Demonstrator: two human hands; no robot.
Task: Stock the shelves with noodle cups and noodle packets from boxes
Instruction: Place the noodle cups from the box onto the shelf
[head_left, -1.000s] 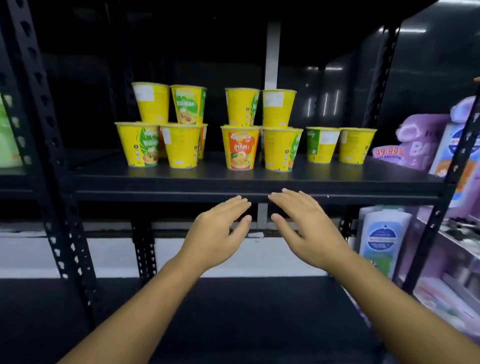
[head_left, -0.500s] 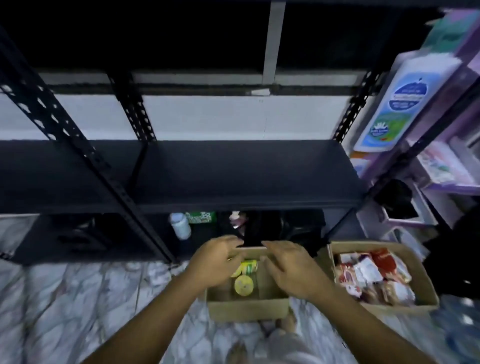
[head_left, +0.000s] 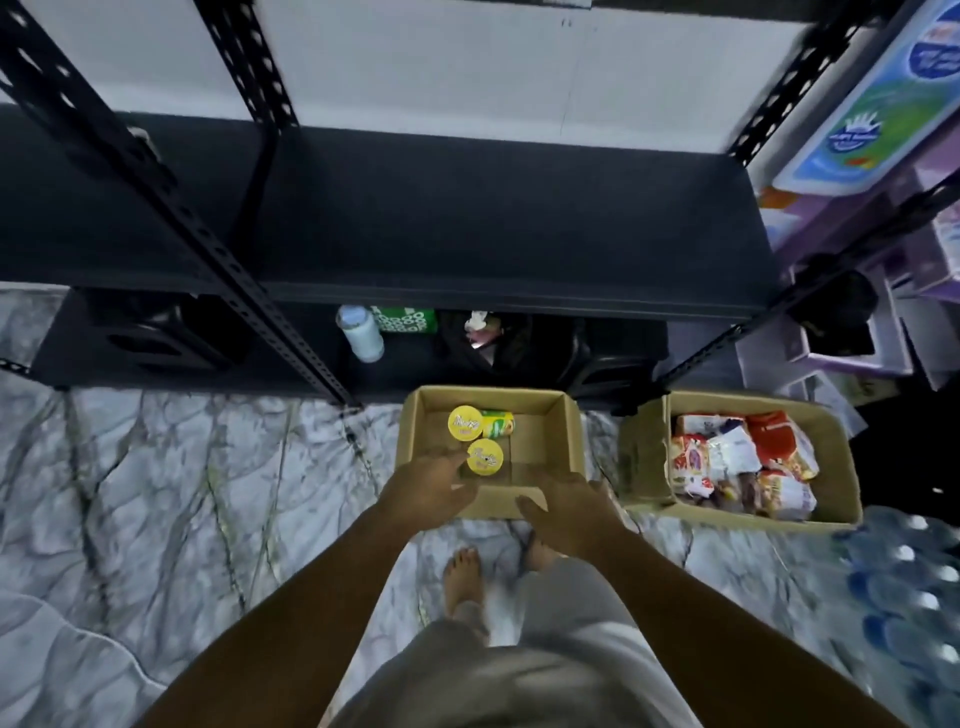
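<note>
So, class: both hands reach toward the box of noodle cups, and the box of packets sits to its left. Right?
No: the head view shows the box of packets right of the box of noodle cups, not left. The left hand and right hand do reach toward it.

Mid-frame, both noodle cups (head_left: 484, 457) have yellow lids, and the upper one's side is green. The boxes (head_left: 566, 431) are plain brown card; the packets (head_left: 779, 447) at right are red, white and orange. Floor (head_left: 156, 467) — pale grey marble, dark-veined. Shelf (head_left: 467, 223) black, wall (head_left: 415, 62) white.
</note>
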